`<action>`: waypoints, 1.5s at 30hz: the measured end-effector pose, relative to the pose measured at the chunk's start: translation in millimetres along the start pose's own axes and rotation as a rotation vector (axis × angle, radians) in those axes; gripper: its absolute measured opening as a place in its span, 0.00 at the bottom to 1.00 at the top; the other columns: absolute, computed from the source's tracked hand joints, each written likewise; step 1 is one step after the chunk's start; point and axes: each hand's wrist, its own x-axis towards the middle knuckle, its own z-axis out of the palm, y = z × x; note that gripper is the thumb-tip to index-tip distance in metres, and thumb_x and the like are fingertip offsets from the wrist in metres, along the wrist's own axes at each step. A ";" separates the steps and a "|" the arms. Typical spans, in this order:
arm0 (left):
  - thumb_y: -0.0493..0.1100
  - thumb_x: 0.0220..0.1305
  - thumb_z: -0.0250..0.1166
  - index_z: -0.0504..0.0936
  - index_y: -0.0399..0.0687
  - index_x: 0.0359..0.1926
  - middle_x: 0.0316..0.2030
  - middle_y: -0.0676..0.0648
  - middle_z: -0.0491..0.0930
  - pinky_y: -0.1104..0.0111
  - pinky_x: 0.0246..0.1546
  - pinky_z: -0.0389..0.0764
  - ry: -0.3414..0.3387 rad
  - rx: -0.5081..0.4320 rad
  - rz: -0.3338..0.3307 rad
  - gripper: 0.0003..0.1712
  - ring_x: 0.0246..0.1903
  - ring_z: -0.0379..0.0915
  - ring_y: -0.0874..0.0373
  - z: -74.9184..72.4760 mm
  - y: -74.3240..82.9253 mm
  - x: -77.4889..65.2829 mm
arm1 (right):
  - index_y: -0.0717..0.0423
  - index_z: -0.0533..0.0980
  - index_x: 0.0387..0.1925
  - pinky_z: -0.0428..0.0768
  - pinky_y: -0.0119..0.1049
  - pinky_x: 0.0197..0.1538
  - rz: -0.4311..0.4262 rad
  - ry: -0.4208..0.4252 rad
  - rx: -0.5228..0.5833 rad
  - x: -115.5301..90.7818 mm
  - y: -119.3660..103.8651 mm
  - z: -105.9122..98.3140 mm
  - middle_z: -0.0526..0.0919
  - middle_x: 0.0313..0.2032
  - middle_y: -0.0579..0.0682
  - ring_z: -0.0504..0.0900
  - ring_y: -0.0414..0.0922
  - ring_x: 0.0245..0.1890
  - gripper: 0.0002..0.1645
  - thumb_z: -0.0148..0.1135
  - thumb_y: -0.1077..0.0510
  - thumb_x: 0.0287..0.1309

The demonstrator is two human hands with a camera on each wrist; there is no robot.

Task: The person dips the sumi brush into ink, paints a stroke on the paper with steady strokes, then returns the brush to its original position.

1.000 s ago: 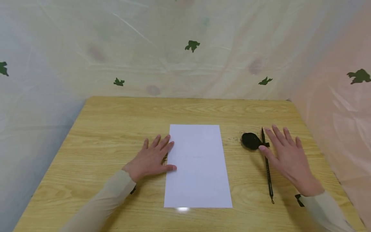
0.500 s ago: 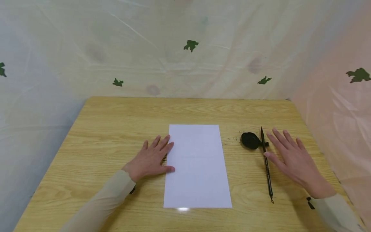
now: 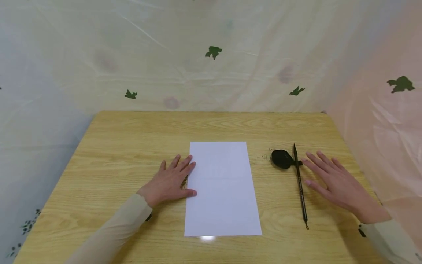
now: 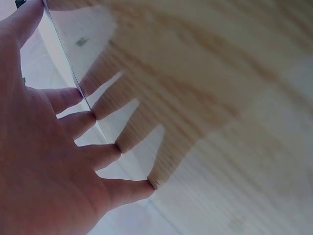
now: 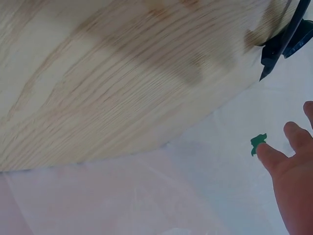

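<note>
A blank white sheet of paper (image 3: 222, 190) lies on the wooden table, its long sides running away from me. My left hand (image 3: 169, 183) rests with spread fingers at the sheet's left edge, thumb and fingertips touching it; the left wrist view shows the fingertips (image 4: 105, 155) down on the surface. To the right, a writing brush (image 3: 300, 190) lies across the short handle of a small round black ink dish (image 3: 281, 159). My right hand (image 3: 341, 185) hovers just right of the brush, fingers extended, holding nothing. Only part of that hand (image 5: 293, 171) shows in the right wrist view.
The wooden table (image 3: 132, 135) has dark specks left of the ink dish and a dark mark beside the paper's left edge. Pale curtains (image 3: 165, 55) with green bird shapes hang behind and at both sides.
My right hand has moved right and slightly toward me, away from the brush and ink dish. The left hand stays on the paper. The head view has shifted slightly.
</note>
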 end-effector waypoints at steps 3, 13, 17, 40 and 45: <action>0.74 0.66 0.60 0.54 0.49 0.82 0.83 0.46 0.43 0.28 0.69 0.46 -0.001 -0.003 -0.002 0.56 0.80 0.36 0.35 -0.2 -0.2 -0.4 | 0.51 0.63 0.78 0.41 0.55 0.79 -0.019 -0.012 -0.010 -0.6 1.7 -0.5 0.60 0.79 0.57 0.47 0.54 0.81 0.42 0.66 0.47 0.69; 0.75 0.66 0.59 0.54 0.49 0.83 0.83 0.47 0.43 0.27 0.69 0.46 -0.003 0.005 0.002 0.56 0.80 0.36 0.35 -0.2 -1.0 -0.1 | 0.50 0.68 0.76 0.41 0.45 0.80 -0.173 0.014 -0.099 -0.7 7.2 0.5 0.66 0.75 0.57 0.51 0.50 0.81 0.41 0.68 0.44 0.66; 0.75 0.66 0.59 0.54 0.49 0.83 0.83 0.46 0.43 0.27 0.69 0.46 -0.006 0.005 0.000 0.57 0.80 0.36 0.35 0.4 -1.5 0.0 | 0.53 0.73 0.71 0.39 0.42 0.80 -0.280 0.071 -0.125 2.7 12.3 2.5 0.72 0.71 0.60 0.54 0.48 0.80 0.34 0.58 0.39 0.74; 0.74 0.66 0.60 0.54 0.49 0.83 0.83 0.46 0.43 0.27 0.69 0.44 -0.001 -0.021 -0.003 0.57 0.80 0.35 0.35 1.6 -1.9 -0.7 | 0.52 0.81 0.61 0.44 0.42 0.80 -0.482 0.061 -0.246 6.5 2.3 15.3 0.81 0.63 0.57 0.77 0.57 0.64 0.39 0.20 0.47 0.85; 0.74 0.66 0.61 0.54 0.49 0.83 0.83 0.46 0.43 0.27 0.69 0.44 -0.003 -0.028 -0.005 0.57 0.80 0.35 0.35 0.3 0.2 -1.2 | 0.54 0.78 0.62 0.46 0.45 0.80 -0.495 0.018 -0.283 5.9 -1.1 17.2 0.79 0.64 0.56 0.77 0.58 0.63 0.43 0.10 0.55 0.82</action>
